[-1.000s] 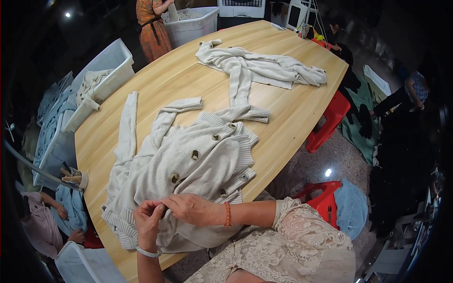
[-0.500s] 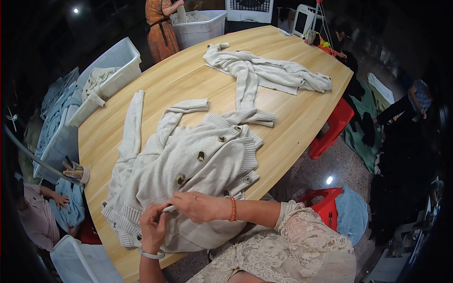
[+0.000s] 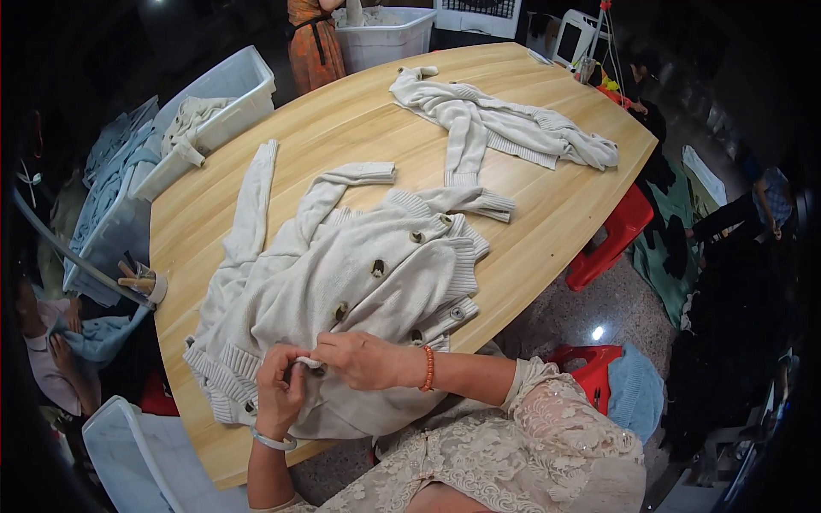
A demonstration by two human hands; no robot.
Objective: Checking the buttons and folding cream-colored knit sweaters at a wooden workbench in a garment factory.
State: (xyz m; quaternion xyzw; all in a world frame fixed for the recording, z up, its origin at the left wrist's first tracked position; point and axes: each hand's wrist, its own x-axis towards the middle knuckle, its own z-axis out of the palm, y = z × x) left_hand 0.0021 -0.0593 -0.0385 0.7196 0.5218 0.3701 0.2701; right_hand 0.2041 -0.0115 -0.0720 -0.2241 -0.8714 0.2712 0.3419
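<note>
Pinching from both sides, the left hand and right hand have a little fold of the cream button-up cardigan gripped in their fingertips, right by the near edge of the wood-grain table. Neither one's loose. My guess is two pinches that close together keep that bit of knit lifted and steady; can't tell from where I'm standing if there's anything tiny in there too. One dark button sits just beside the fingers.

The rest of the cardigan is spread over the table's near half, so the tabletop probably takes the weight and stops it dragging on the hands. Its big brown buttons face up, handy for seeing them. Another cream knit lies toward the table's far end, well apart, likely so they don't tangle.

Tool holder is at the table's left edge, out of the cloth's way I'd say. White plastic tub full of knitwear is just off the table's left side, probably to keep the bulk off the top.
</note>
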